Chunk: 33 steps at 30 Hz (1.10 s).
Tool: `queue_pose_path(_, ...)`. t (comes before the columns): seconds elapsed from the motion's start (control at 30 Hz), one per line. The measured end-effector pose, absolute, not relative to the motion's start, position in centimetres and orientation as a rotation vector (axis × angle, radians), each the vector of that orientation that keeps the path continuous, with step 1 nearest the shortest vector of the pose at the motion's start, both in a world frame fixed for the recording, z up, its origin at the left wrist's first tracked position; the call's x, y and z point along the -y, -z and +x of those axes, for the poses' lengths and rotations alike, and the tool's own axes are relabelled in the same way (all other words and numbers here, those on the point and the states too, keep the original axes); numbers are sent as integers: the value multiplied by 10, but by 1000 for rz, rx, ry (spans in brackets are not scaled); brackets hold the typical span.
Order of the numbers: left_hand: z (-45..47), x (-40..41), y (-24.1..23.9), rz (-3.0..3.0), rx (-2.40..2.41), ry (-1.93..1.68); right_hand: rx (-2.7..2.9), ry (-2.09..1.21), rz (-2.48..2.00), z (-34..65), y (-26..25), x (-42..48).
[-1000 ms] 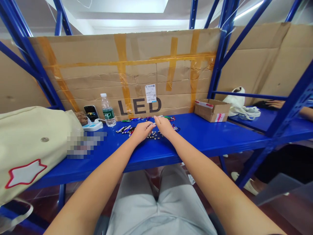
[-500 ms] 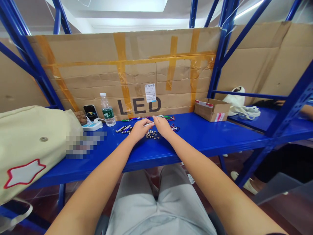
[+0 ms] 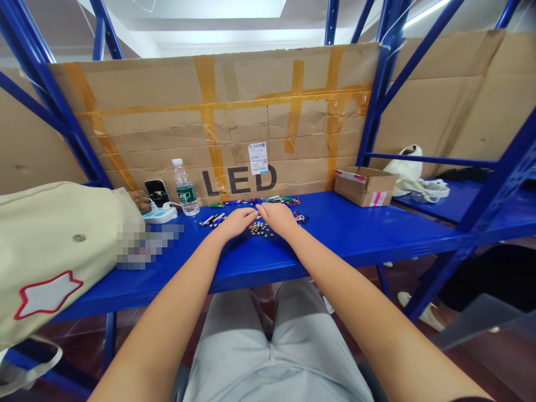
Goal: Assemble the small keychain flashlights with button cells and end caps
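Observation:
My left hand (image 3: 239, 222) and my right hand (image 3: 277, 218) meet over the blue table, fingertips pinched together. Whatever lies between the fingers is too small and covered to make out. Just below them is a loose cluster of small round metal pieces (image 3: 262, 229), like button cells. Left of my left hand lie several short slim tubes (image 3: 213, 220) in silver, blue and black. Behind both hands runs a row of coloured slim pieces (image 3: 234, 202). Small dark and red pieces with loops (image 3: 300, 218) sit beside my right hand, partly hidden by it.
A water bottle (image 3: 186, 188), a power strip (image 3: 161, 214) and a phone (image 3: 156, 192) stand at the back left. A cream bag (image 3: 54, 245) covers the table's left end. An open cardboard box (image 3: 364, 187) stands at the right, before a blue rack post (image 3: 372, 123).
The slim pale stick that showed in my left hand is now out of sight. My right hand has turned over more, its fingers bent down to meet the left fingertips.

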<state>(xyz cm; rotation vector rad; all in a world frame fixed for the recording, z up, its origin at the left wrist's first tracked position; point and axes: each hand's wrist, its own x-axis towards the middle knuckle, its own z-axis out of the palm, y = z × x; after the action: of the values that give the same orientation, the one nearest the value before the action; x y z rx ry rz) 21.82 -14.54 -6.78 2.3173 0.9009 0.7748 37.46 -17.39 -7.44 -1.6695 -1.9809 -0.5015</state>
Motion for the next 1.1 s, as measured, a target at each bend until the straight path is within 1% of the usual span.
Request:
queue_pose_path(0.1,205,141,66,2591,-1004,-643,1942,443,-1717,379,72,175)
queue_pose_path(0.27,186,130,69,2721,-1140,-504,1862,392,-1779,389,67,178)
queue_pose_path(0.6,182,122,67,2729,-1124,-623,1860,301,-1841,393,64,182)
queue_pose_path(0.77,174,119,62,2798,-1437,-571,1918,170,-1963,405,62,184)
queue_pose_path(0.93,168,114,65,2674,-1877,-565,2032,59,-2020,420,65,192)
queue_pose_path(1.1,166,108,70,2618,-1956,-508,2007,29,-2104,424,69,198)
